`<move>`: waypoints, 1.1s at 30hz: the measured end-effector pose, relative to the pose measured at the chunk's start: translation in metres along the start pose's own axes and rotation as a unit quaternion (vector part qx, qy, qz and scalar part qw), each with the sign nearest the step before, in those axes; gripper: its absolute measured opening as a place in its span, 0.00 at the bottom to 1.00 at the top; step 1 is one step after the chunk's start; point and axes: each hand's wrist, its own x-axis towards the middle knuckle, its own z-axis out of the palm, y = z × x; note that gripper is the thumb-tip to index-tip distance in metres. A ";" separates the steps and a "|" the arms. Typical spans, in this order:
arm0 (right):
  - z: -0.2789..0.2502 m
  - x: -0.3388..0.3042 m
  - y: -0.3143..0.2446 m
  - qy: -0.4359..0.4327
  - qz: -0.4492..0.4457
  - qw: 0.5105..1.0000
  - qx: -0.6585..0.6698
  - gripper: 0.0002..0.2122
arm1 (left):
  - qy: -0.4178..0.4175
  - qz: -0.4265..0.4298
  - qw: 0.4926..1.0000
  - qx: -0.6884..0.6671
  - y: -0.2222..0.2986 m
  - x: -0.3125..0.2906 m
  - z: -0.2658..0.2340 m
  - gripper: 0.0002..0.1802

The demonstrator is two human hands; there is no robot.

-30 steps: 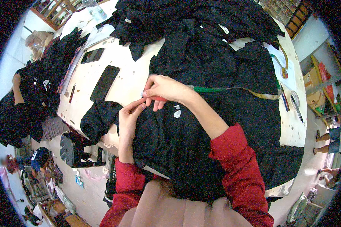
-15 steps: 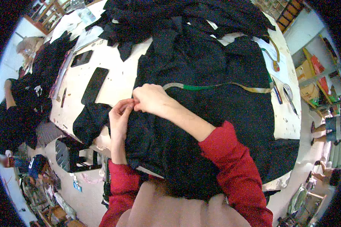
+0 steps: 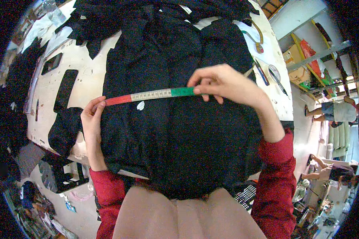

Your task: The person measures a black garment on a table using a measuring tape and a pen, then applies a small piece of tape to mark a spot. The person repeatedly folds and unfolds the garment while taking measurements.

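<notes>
A black garment (image 3: 175, 139) lies spread in front of me on the pale table (image 3: 77, 55). Across it runs a tape measure (image 3: 151, 95) with red, white and green sections, stretched nearly straight. My left hand (image 3: 92, 115) pinches its red end at the garment's left edge. Thumb and fingers of my right hand (image 3: 223, 85) grip the green section, right of the garment's middle; this hand is slightly blurred. A small white scrap (image 3: 141, 105) sits on the cloth just below the tape.
Left of the garment are a phone (image 3: 52, 63), a long dark flat piece (image 3: 66, 85) and a black cloth piece (image 3: 68, 127). To the right lie a pen (image 3: 262, 72), thin snips (image 3: 278, 79) and a yellowish curled strip (image 3: 260, 40). More black cloth (image 3: 95, 20) heaps up at the far side.
My hands, close together before at the garment's left edge, are now apart. The right hand has moved right along the tape, which is now pulled straight. The view has shifted too.
</notes>
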 end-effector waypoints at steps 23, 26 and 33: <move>0.116 -0.046 0.021 -0.164 -0.124 0.976 -0.066 0.09 | -0.046 0.030 0.998 -0.002 -0.012 0.009 -0.007 0.15; 0.120 -0.045 0.022 -0.161 -0.132 0.972 -0.108 0.07 | -0.053 0.026 0.998 -0.024 -0.015 0.010 -0.007 0.15; 0.127 -0.046 0.018 -0.130 -0.159 0.973 -0.106 0.04 | -0.049 0.015 0.999 -0.018 -0.010 0.007 -0.009 0.14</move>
